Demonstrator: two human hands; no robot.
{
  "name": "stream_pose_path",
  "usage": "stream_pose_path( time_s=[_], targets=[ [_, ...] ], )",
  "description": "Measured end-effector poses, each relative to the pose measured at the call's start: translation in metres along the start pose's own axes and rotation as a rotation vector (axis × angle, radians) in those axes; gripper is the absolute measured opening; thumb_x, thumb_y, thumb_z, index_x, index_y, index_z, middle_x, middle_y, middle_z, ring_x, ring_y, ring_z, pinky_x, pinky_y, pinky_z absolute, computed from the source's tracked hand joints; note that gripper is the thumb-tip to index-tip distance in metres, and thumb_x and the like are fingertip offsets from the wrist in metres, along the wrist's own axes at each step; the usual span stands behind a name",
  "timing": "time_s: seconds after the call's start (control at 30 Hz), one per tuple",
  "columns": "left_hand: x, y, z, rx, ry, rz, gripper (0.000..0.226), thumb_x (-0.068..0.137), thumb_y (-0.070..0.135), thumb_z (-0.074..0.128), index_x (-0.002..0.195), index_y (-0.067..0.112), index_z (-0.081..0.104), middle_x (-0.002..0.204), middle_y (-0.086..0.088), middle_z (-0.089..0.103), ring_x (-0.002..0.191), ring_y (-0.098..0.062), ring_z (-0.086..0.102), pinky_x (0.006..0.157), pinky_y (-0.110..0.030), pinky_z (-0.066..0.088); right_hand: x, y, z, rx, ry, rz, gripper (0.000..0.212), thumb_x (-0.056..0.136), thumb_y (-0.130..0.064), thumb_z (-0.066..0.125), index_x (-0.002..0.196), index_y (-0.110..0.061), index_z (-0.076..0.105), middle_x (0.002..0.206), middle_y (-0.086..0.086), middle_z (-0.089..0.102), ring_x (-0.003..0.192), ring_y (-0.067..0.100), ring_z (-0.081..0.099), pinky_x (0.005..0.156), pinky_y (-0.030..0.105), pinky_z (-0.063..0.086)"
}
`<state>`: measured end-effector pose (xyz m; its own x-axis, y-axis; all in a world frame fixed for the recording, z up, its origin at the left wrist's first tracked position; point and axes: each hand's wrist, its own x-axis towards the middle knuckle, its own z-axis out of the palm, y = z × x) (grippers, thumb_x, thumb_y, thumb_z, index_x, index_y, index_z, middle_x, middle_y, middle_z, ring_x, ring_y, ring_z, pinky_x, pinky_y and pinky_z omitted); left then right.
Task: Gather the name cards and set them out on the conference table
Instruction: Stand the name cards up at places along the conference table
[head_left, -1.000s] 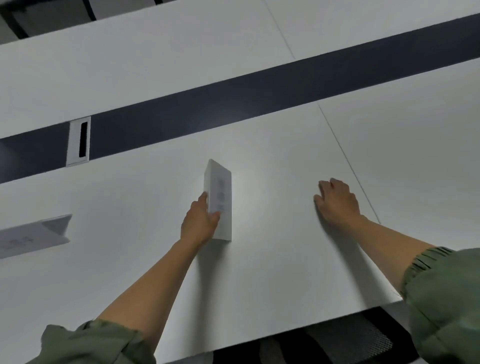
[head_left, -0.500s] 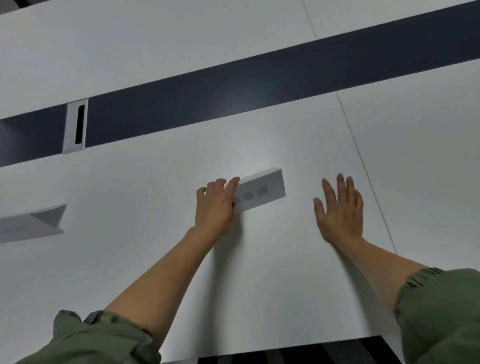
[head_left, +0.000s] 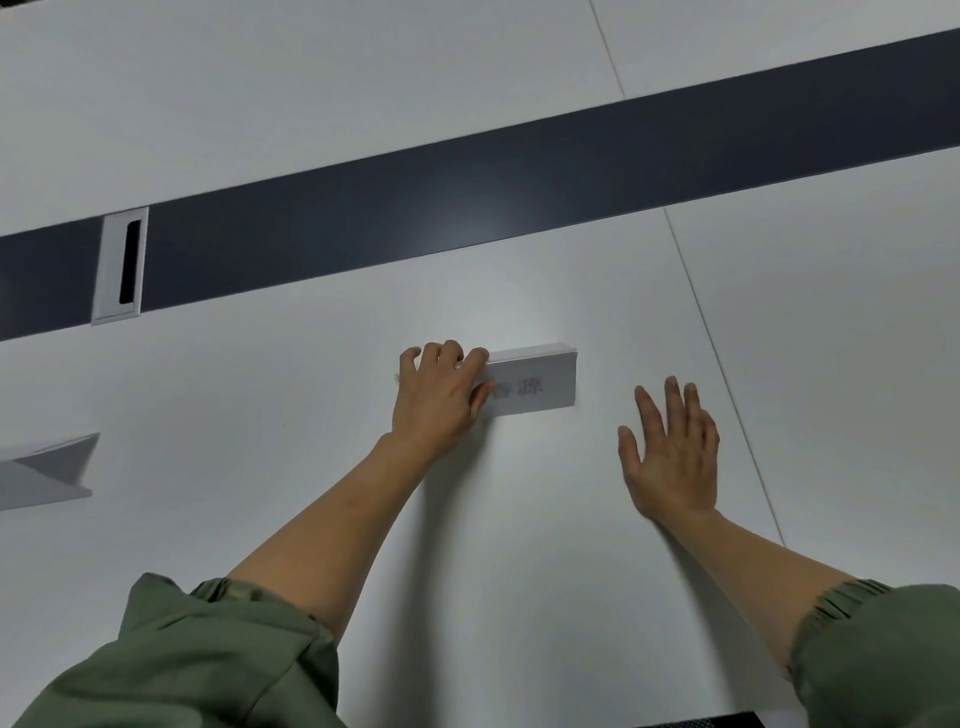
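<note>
Standing on the white conference table (head_left: 519, 597), a folded white name card (head_left: 537, 387) is gripped at its left end by the left hand (head_left: 441, 400). The fingers are curled over the card's top fold and the thumb is laid against the near face, so that the left part of the card is hidden. Grey printed characters are seen on the near face, too blurred to be read. The card is placed between the table's near edge and the dark strip (head_left: 467, 192) that is run along the table's middle, closer to the strip, with its long side roughly in line with that strip. The right hand (head_left: 672, 462) is held near the card's right end, apart from it, with the fingers straight and slightly spread and nothing held; whether the palm is pressed to the tabletop cannot be told. A second name card (head_left: 49, 467), folded as a tent, is set well apart toward the table's left side. A light rectangular cable port (head_left: 120, 265) with a dark slot is let into the strip. Green sleeves (head_left: 208, 660) are pushed up both forearms.
</note>
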<state>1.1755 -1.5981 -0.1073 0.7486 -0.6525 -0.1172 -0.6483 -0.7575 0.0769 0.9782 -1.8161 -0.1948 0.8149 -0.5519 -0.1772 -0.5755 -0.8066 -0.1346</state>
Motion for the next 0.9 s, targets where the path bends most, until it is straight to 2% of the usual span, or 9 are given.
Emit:
stream_pose_path(
  time_s=[0.2,0.3,0.4,0.53,0.63,0.7,0.77,0.8,0.9],
  targets=[
    [0.001,-0.002,0.0,-0.006,0.005,0.029,0.033,0.094,0.041,0.051,0.119,0.021,0.056,0.111,-0.005,0.058,0.103,-0.03,0.053,0.097,-0.046,0.033,0.002,-0.001,0.001,-0.005,-0.002,0.002,0.063,0.098,-0.053,0.022,0.155,-0.026,0.02,0.165,0.007,0.008,0.152,0.025,-0.001,0.121,0.044,0.008],
    [-0.002,-0.001,-0.003,-0.014,0.0,0.026,0.041,0.093,0.042,0.052,0.127,0.019,0.054,0.123,-0.011,0.056,0.117,-0.033,0.049,0.106,-0.05,0.029,0.0,-0.001,-0.001,0.004,-0.001,0.007,0.063,0.098,-0.053,0.021,0.155,-0.026,0.021,0.165,0.007,0.008,0.152,0.025,-0.002,0.121,0.044,0.006],
    [-0.016,0.003,-0.01,-0.044,0.097,-0.019,0.046,0.091,0.038,0.055,0.131,0.015,0.052,0.131,-0.016,0.052,0.125,-0.036,0.044,0.11,-0.052,0.029,0.002,-0.001,-0.002,-0.007,-0.011,0.003,0.063,0.098,-0.054,0.018,0.155,-0.027,0.016,0.165,0.007,0.005,0.152,0.025,-0.004,0.121,0.043,0.004],
    [-0.063,0.002,-0.024,-0.123,0.238,-0.089,0.036,0.088,0.025,0.059,0.12,0.01,0.059,0.118,-0.015,0.059,0.108,-0.035,0.054,0.094,-0.045,0.042,0.001,0.001,-0.003,-0.028,-0.057,-0.002,0.062,0.1,-0.052,0.015,0.156,-0.027,0.007,0.165,0.009,-0.002,0.151,0.027,-0.008,0.121,0.044,0.0],
    [-0.115,-0.011,-0.034,-0.164,0.052,-0.236,0.032,0.095,0.026,0.049,0.123,0.013,0.057,0.112,-0.008,0.061,0.1,-0.031,0.057,0.087,-0.039,0.041,0.004,-0.007,-0.014,-0.056,-0.157,0.003,0.062,0.102,-0.046,0.017,0.157,-0.021,0.002,0.164,0.014,-0.006,0.15,0.033,-0.009,0.121,0.048,0.003],
    [-0.155,-0.021,-0.036,-0.163,-0.089,-0.354,0.033,0.098,0.03,0.043,0.127,0.017,0.054,0.115,-0.004,0.061,0.102,-0.027,0.057,0.087,-0.037,0.041,0.003,-0.021,-0.03,-0.052,-0.248,0.039,0.06,0.102,-0.041,0.026,0.155,-0.016,0.011,0.163,0.018,0.002,0.15,0.037,0.0,0.118,0.051,0.014],
    [-0.192,-0.03,-0.038,-0.16,-0.184,-0.428,0.034,0.098,0.032,0.041,0.127,0.018,0.052,0.116,-0.002,0.062,0.102,-0.025,0.059,0.085,-0.035,0.043,-0.005,-0.036,-0.047,-0.079,-0.32,0.021,0.052,0.099,-0.036,0.037,0.145,-0.012,0.032,0.153,0.02,0.026,0.141,0.04,0.024,0.106,0.05,0.035],
    [-0.208,-0.035,-0.038,-0.168,-0.216,-0.457,0.034,0.098,0.032,0.041,0.128,0.018,0.052,0.115,-0.002,0.062,0.102,-0.024,0.059,0.083,-0.034,0.044,-0.011,-0.043,-0.054,-0.077,-0.337,-0.004,0.044,0.098,-0.033,0.04,0.134,-0.01,0.045,0.141,0.019,0.042,0.129,0.039,0.039,0.095,0.046,0.042],
    [-0.259,-0.047,-0.043,-0.215,-0.259,-0.553,0.036,0.098,0.032,0.043,0.13,0.019,0.052,0.117,-0.003,0.063,0.106,-0.024,0.059,0.082,-0.033,0.044,-0.04,-0.073,-0.071,-0.034,-0.311,-0.091,0.029,0.093,-0.027,0.045,0.11,-0.012,0.063,0.113,0.012,0.063,0.099,0.032,0.059,0.072,0.032,0.041]
  ],
)
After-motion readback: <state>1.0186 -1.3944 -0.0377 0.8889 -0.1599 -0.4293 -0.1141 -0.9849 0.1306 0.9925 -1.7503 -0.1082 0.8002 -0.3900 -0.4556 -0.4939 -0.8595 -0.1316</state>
